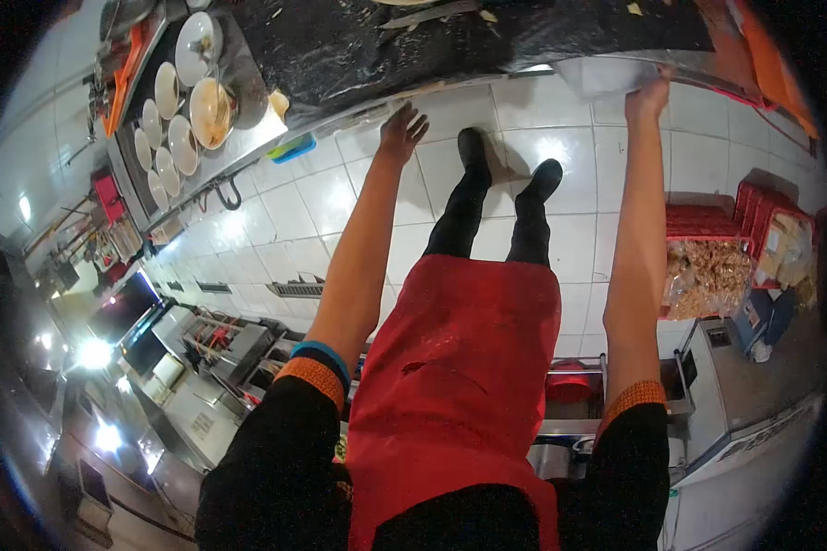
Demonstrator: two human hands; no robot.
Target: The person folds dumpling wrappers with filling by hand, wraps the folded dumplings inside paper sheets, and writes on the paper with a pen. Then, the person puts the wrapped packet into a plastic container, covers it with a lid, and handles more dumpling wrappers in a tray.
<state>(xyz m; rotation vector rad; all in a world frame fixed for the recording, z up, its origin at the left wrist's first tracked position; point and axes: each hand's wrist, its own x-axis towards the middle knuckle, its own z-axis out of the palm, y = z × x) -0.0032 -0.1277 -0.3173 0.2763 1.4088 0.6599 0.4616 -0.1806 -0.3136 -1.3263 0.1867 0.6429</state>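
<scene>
My left hand (403, 135) hangs just below the edge of the black-covered table (322, 57), fingers spread and holding nothing. Out to the right, my right hand (649, 97) grips the corner of a whitish, translucent thing (605, 77) at the table's edge. It could be a plastic bag or a tub; I cannot tell which. Part of my right fingers is hidden. A flat, long strip-like tool (432, 16) and some pale scraps lie on the black cover.
Several white bowls (198, 48) stand on a metal counter at the left. Red crates (708, 220) with bagged food sit on the tiled floor (542, 101) at the right. Behind me is kitchen equipment, with a red bowl (570, 380). A floor drain (296, 288) lies to the left.
</scene>
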